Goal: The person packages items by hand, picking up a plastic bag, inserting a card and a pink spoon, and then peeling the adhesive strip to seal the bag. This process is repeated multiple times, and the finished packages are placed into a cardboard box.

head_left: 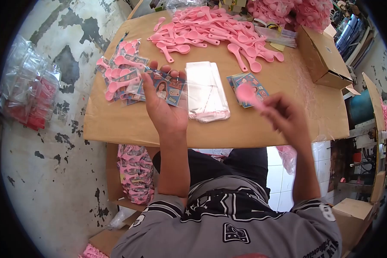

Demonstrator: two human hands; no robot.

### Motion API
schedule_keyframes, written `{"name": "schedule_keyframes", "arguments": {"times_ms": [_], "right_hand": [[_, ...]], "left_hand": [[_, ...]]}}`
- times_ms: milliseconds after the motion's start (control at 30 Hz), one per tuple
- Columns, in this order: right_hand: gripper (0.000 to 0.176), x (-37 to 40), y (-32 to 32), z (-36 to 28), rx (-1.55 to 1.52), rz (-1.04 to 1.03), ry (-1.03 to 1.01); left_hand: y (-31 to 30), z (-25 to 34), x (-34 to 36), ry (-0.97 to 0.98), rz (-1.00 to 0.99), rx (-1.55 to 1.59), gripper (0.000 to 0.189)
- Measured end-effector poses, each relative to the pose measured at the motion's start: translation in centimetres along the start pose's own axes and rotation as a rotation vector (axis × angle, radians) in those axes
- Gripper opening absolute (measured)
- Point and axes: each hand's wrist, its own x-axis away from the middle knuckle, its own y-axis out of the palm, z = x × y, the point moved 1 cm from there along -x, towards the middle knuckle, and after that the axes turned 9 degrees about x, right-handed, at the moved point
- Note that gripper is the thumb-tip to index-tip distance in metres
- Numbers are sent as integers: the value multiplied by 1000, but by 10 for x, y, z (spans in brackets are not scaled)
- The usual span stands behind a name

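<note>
A blue printed card in a clear plastic bag is gripped by my left hand, its palm turned up and fingertips behind the card. My right hand, slightly blurred, pinches the handle of a pink spoon, bowl pointing left. That spoon hangs over a small stack of blue cards. Between the hands lies a stack of clear plastic bags. Left of my left hand, bagged cards with pink spoons are piled up.
A large heap of loose pink spoons covers the table's far side. At the back right are a bulging bag of spoons and a cardboard box. Plastic bags hang on the left wall.
</note>
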Motion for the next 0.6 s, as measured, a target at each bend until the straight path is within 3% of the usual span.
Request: {"name": "schedule_keyframes", "arguments": {"times_ms": [133,333,467,600], "right_hand": [[15,16,50,1,-238,-152,27],[19,5,77,0,-515,-118,-72],[23,2,83,4,-630,-86,-74],[28,0,92,13,-525,47,-81]], "left_hand": [[-4,-9,13,-38,7,-6,43],[-2,-29,37,-169,1,-129,50],[0,-37,47,-277,-25,-12,48],[-11,-45,53,-406,-10,117,46]]}}
